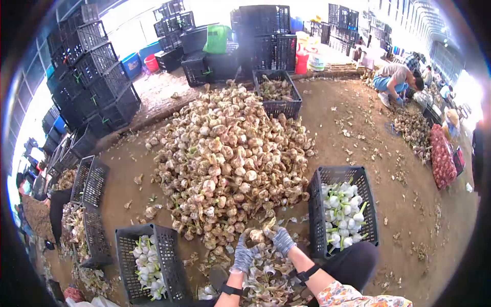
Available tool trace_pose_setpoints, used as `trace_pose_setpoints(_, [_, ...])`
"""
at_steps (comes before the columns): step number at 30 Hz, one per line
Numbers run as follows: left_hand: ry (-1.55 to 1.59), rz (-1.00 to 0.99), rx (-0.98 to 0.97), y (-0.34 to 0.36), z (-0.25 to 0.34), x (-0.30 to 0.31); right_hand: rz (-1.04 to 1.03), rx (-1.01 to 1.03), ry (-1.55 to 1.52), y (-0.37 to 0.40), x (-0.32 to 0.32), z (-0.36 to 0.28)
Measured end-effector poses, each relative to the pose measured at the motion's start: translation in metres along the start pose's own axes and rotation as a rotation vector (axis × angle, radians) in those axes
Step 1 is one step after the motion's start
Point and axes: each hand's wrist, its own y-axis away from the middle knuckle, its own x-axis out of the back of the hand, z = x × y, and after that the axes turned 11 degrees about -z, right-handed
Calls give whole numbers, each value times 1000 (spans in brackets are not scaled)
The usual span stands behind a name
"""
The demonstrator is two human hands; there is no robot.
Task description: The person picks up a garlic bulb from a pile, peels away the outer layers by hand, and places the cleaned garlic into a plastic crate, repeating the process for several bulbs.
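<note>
A garlic bulb (257,236) by the garlic heap (230,158)
Dirty and papery-skinned, it is being held just off the heap's near edge.

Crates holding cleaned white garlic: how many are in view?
2. The left crate stands beside the left hand; the right crate stands beside the right hand. The stacked crates farther back may hide more.

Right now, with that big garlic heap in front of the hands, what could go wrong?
1. The garlic heap slopes down to the left hand and right hand, which hold a garlic bulb; pulling bulbs from its foot might send others rolling.
2. The right crate looks fairly full, so a tossed bulb could bounce onto the dirt floor.
3. Loose skins under the hands may hide good bulbs.
</note>
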Motion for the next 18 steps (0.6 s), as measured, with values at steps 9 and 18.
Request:
trace_pose_setpoints(9, [-76,-92,-217,35,110,-36,-109,411,213,50,34,-117])
trace_pose_setpoints(18, [187,-159,-102,52,153,-23,-287,320,-152,66,34,-170])
